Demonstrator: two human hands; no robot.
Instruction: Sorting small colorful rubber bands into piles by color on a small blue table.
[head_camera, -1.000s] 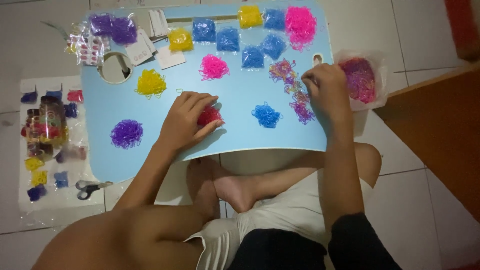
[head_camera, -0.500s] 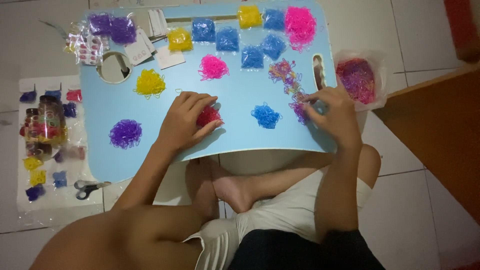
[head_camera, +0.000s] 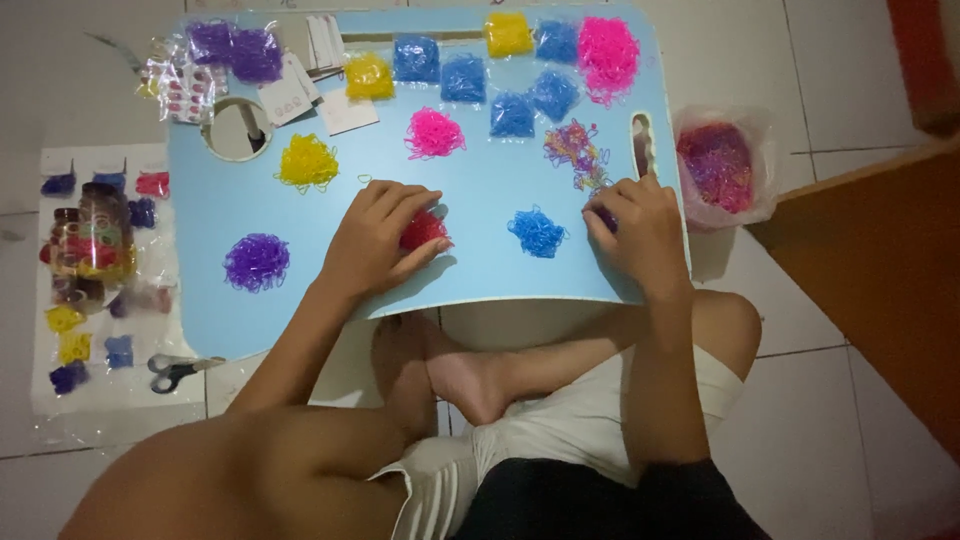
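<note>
2 hands sort small coloured rubber bands into heaps on a light blue counter (head_camera: 470, 270).

The left hand (head_camera: 375, 240) lies curled over a red pile (head_camera: 424, 230) near the counter's front edge, its fingers (head_camera: 405, 205) bent down around the heap and touching it. The right hand (head_camera: 640, 235) rests near the right edge, fingers pinched together on a few bands at the lower end of a mixed-colour pile (head_camera: 577, 150); how firmly they grip is hard to tell. Between the 2 hands sits a blue pile (head_camera: 537, 232). Farther left lie a purple pile (head_camera: 256, 261) and a yellow pile (head_camera: 307, 161), with a pink pile (head_camera: 434, 133) behind. A plastic bag of mixed bands (head_camera: 720, 165) stands on the floor just right of the counter, and scissors (head_camera: 175, 370) lie on the floor at left.
</note>
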